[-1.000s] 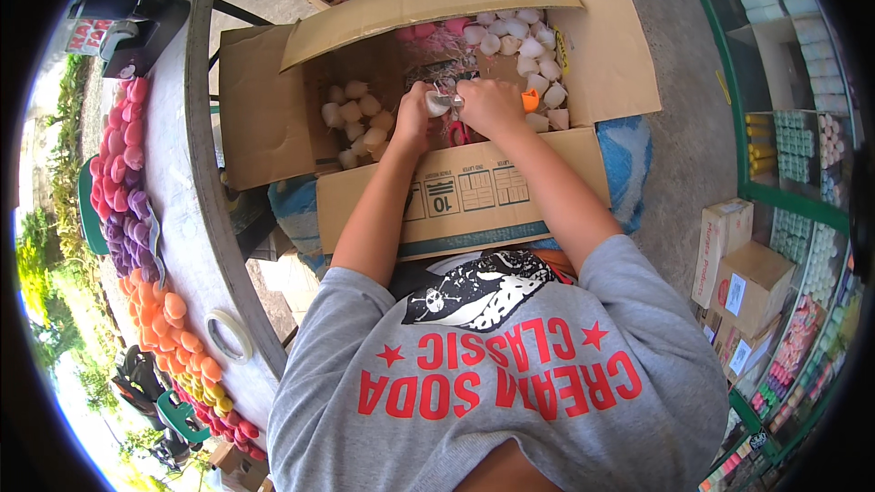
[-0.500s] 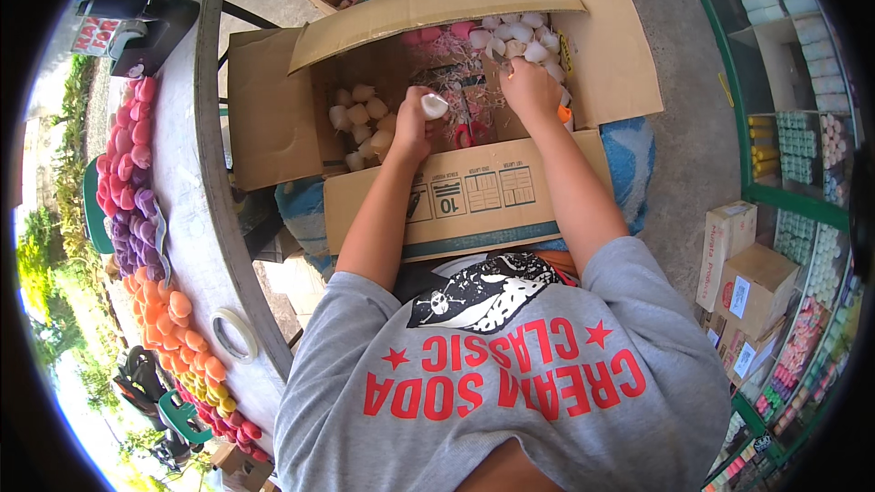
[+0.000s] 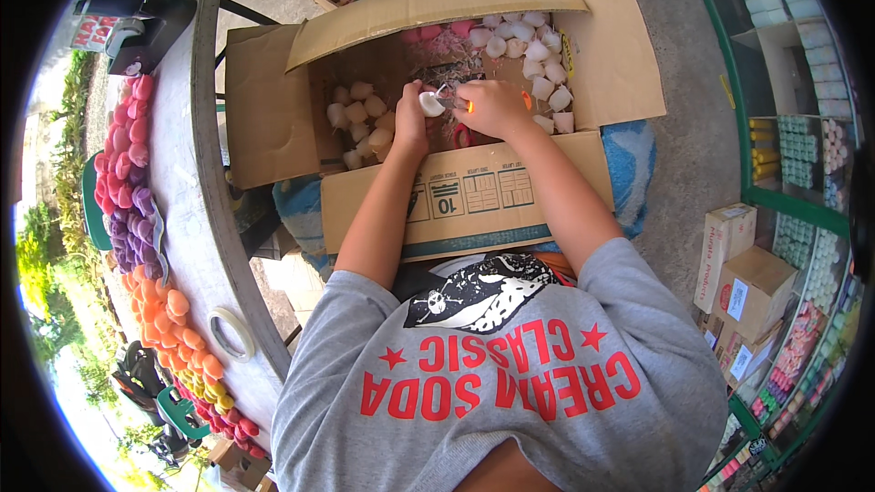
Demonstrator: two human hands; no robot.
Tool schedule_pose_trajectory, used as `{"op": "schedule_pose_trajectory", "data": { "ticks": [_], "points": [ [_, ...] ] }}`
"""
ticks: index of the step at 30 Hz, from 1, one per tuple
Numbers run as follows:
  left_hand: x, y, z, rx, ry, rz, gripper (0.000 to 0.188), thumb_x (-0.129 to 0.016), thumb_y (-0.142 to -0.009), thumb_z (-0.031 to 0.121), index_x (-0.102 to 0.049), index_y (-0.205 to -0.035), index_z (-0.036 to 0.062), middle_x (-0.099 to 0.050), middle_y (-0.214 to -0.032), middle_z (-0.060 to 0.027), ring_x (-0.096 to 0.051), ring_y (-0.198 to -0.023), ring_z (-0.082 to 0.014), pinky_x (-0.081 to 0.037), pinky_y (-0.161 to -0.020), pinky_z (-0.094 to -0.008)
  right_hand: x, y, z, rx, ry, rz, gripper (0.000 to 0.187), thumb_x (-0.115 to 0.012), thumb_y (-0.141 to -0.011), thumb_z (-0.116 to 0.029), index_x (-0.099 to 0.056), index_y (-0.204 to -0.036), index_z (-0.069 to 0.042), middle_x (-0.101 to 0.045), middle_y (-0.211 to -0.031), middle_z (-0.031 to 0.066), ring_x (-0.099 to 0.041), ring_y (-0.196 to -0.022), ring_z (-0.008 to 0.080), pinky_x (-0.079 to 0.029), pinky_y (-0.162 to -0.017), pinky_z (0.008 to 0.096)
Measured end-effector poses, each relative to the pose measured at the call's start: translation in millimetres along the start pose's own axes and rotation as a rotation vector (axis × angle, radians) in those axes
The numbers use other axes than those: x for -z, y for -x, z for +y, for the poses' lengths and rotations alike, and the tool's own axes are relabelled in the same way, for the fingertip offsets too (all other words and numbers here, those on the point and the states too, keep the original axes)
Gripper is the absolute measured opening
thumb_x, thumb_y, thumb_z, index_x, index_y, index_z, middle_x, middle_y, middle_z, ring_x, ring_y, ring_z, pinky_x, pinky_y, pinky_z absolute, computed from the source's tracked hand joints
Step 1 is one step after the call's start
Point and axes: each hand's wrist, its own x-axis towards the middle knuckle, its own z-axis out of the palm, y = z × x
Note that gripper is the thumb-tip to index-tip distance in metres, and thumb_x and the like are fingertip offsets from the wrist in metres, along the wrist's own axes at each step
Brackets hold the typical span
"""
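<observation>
Inside the open cardboard box [image 3: 547, 169], my left hand [image 3: 412, 120] is closed around a small white rounded piece [image 3: 431, 105], its pale end turned up. My right hand [image 3: 497, 109] grips an orange-handled metal tool [image 3: 528, 100], and its metal tip meets the white piece. Fingers hide most of the tool, so its exact kind is unclear. Similar whitish pieces lie in a pile on the box's left [image 3: 359, 118] and in another on its right [image 3: 538, 59]. Below my hands shows part of a red handle [image 3: 463, 135].
Thin shavings [image 3: 456, 44] and pink pieces [image 3: 428, 34] lie at the box's far side. A table [image 3: 196, 219] on the left bears rows of coloured pieces [image 3: 169, 310] and a tape roll [image 3: 231, 335]. On the right stand cartons [image 3: 756, 287] and a green-framed shelf [image 3: 784, 200].
My right hand has come left and nearer from the right-hand pile, bringing the tool to the white piece. My left hand still holds that piece in nearly the same place.
</observation>
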Motion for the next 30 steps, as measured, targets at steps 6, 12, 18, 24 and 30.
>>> {"op": "schedule_pose_trajectory", "data": {
  "ticks": [6, 12, 18, 24, 30],
  "points": [
    [-1.1, 3.9, 2.5, 0.053, -0.025, -0.050, 0.035, -0.035, -0.091, 0.036, -0.053, -0.075, 0.0108, -0.053, -0.054, -0.0082, -0.030, -0.033, -0.0115, -0.021, -0.032, -0.0247, -1.5, 1.3, -1.6, 0.019, 0.071, -0.013, 0.018, -0.062, -0.075, -0.029, -0.060, -0.072, -0.012, -0.065, -0.074, 0.0075, -0.064, -0.070, 0.0303, -0.050, -0.059, 0.0440],
    [6.8, -8.5, -15.9, 0.011, -0.161, -0.247, 0.034, -0.037, -0.090, 0.035, -0.053, -0.074, 0.0090, -0.055, -0.054, -0.0103, -0.037, -0.033, -0.0135, -0.020, -0.031, -0.0244, 5.1, -7.2, 9.7, -0.416, 0.166, 0.001, 0.019, -0.061, -0.077, -0.030, -0.064, -0.077, -0.011, -0.067, -0.081, 0.0095, -0.065, -0.075, 0.0302, -0.050, -0.060, 0.0435],
    [-4.4, 2.7, 1.7, 0.106, 0.053, -0.075, 0.030, -0.039, -0.088, 0.033, -0.053, -0.073, 0.0107, -0.055, -0.055, -0.0089, -0.041, -0.035, -0.0146, -0.022, -0.029, -0.0239, 3.8, 3.7, 12.4, -0.154, 0.064, 0.021, 0.021, -0.062, -0.075, -0.033, -0.063, -0.074, -0.012, -0.066, -0.074, 0.0087, -0.064, -0.071, 0.0306, -0.051, -0.062, 0.0433],
    [-7.3, 7.4, 6.9, 0.081, -0.008, 0.058, 0.031, -0.038, -0.088, 0.034, -0.053, -0.074, 0.0105, -0.053, -0.052, -0.0102, -0.034, -0.031, -0.0137, -0.021, -0.029, -0.0240, 0.4, 2.9, 0.0, 0.003, 0.027, -0.076, 0.019, -0.062, -0.072, -0.029, -0.059, -0.070, -0.011, -0.064, -0.072, 0.0067, -0.063, -0.071, 0.0301, -0.049, -0.059, 0.0435],
    [1.0, -7.1, -9.4, -0.038, -0.160, 0.062, 0.032, -0.038, -0.088, 0.035, -0.053, -0.075, 0.0093, -0.052, -0.051, -0.0115, -0.029, -0.030, -0.0136, -0.021, -0.029, -0.0250, -5.5, 3.4, -2.6, 0.013, 0.065, -0.063, 0.015, -0.058, -0.073, -0.027, -0.062, -0.072, -0.012, -0.066, -0.073, 0.0077, -0.065, -0.070, 0.0305, -0.051, -0.061, 0.0453]
  ]
}}
